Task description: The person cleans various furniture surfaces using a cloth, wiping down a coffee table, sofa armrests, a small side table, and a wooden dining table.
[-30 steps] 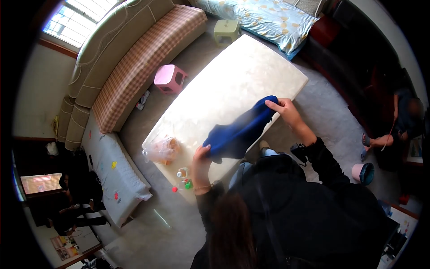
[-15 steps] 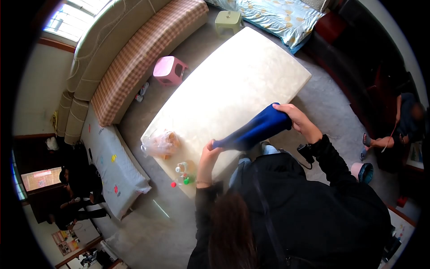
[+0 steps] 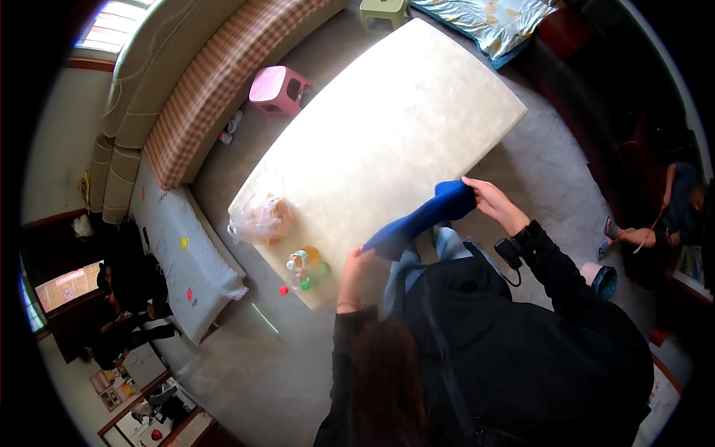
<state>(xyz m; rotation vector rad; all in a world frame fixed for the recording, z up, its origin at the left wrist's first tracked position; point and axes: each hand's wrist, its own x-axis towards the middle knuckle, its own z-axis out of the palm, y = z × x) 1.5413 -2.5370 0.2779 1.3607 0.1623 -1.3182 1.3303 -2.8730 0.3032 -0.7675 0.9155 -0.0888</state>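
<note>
Blue cloth (image 3: 424,220): suspended between the two hands, above the near edge of the pale table (image 3: 387,112) and the wearer's legs (image 3: 449,244). Runs aslant, right end farther from the wearer's body than left; middle section folded and hanging loose. Whether its underside touches the table edge: cannot tell.

Left hand (image 3: 357,270): fingers closed on the cloth's left end, narrow pinch. Right hand (image 3: 497,206): thumb and fingers pinching the opposite end, also narrow. Black device (image 3: 509,253) at the right wrist, cord looping from it.

Containers, left end of table:
– Clear plastic bag (image 3: 262,218), crumpled, lying on the tabletop near the edge. Orange-pink contents show through the film; kind cannot be told.
– Clear bottles (image 3: 301,261), grouped between the bag and the left hand, apart from both. Yellow-orange and green tints show among them; they overlap, so count and fill level are unclear. Small red round piece (image 3: 284,290) just beside, at the table corner.

Container on floor, wearer's right: pink bin (image 3: 593,273) with a dark liner (image 3: 605,283) at its mouth; contents too dark to read.

Pink stool (image 3: 275,89) stands on the floor past the table's far-left side.
</note>
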